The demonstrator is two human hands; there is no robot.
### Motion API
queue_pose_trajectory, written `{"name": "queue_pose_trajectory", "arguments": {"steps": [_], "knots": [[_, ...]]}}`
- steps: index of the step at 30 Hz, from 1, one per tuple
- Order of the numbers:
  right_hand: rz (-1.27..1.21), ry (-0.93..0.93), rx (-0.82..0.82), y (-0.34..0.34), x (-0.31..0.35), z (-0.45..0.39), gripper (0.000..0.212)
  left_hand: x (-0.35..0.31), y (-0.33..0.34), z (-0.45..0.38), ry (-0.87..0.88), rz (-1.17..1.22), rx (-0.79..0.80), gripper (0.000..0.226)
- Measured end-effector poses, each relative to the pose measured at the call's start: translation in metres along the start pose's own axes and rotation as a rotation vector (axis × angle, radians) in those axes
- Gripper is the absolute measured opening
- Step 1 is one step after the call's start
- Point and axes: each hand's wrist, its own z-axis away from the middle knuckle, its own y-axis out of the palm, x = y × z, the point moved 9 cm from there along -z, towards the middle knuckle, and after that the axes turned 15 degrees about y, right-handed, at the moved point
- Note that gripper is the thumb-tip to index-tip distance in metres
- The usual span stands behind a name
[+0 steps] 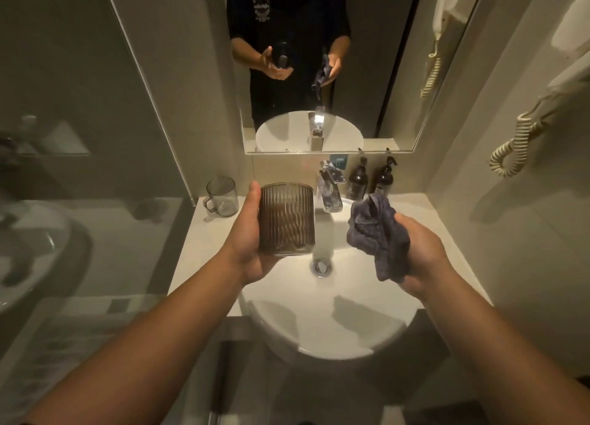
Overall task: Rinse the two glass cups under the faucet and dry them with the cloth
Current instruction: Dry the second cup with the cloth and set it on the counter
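A wall mirror (319, 57) fills the upper middle of the view, reflecting a person in a dark shirt holding a glass and a cloth. Below it, a round white sink basin (325, 325) sits in a pale countertop (191, 258), with a chrome drain (321, 268) at its centre.

Two bare forearms reach in from the bottom edge over the basin. The left hand (252, 249) grips a ribbed glass cup (286, 219), thumb up its left side and palm cupped under its base. This cup is brownish and transparent, with fine vertical ridges, held roughly upright above the left part of the basin, just left of the faucet (330, 189). The right hand (421, 252) has its fingers closed around a crumpled dark grey-blue cloth (378, 236), which bunches above the fist and hangs a little below it, over the right part of the basin.

The chrome faucet stands at the back of the basin, between the cup and the cloth. A second cup, a clear glass mug (222, 196) with a handle, stands upright on the countertop at the back left, well apart from the hands. Two dark pump bottles (372, 178) stand side by side against the wall right of the faucet. A coiled cream cord (517, 143) hangs on the right wall.
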Motion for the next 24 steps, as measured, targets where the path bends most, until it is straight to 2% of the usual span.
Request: {"name": "queue_pose_trajectory", "arguments": {"steps": [4,6,9,11,13,16,18,20,22,24], "knots": [[0.294,0.065,-0.339,-0.049,-0.057,0.007,0.023,0.023,-0.028,0.014,-0.017,-0.084,-0.082,0.072],[0.515,0.019,-0.422,-0.060,-0.077,0.007,0.023,0.038,-0.041,0.024,-0.042,-0.121,-0.131,0.076],[1.023,-0.027,-0.457,-0.044,-0.112,-0.001,0.022,0.062,-0.052,0.039,-0.082,-0.168,-0.158,0.075],[1.307,-0.119,-0.365,-0.021,-0.146,-0.006,0.020,0.074,-0.055,0.047,-0.084,-0.204,-0.172,0.070],[1.583,-0.186,-0.250,-0.003,-0.189,-0.007,0.027,0.082,-0.055,0.054,-0.065,-0.238,-0.163,0.066],[1.872,-0.225,-0.351,-0.004,-0.213,-0.007,0.043,0.083,-0.054,0.065,-0.036,-0.308,-0.157,0.075],[1.920,-0.152,-0.365,-0.007,-0.216,-0.009,0.061,0.080,-0.057,0.071,-0.013,-0.353,-0.171,0.090],[1.891,-0.064,-0.294,-0.012,-0.217,-0.010,0.077,0.074,-0.058,0.078,0.039,-0.409,-0.169,0.095],[1.742,-0.020,-0.254,-0.013,-0.199,-0.006,0.085,0.064,-0.056,0.088,0.107,-0.499,-0.161,0.097],[1.481,-0.059,-0.241,-0.005,-0.163,0.003,0.086,0.057,-0.055,0.094,0.159,-0.619,-0.123,0.107]]}}
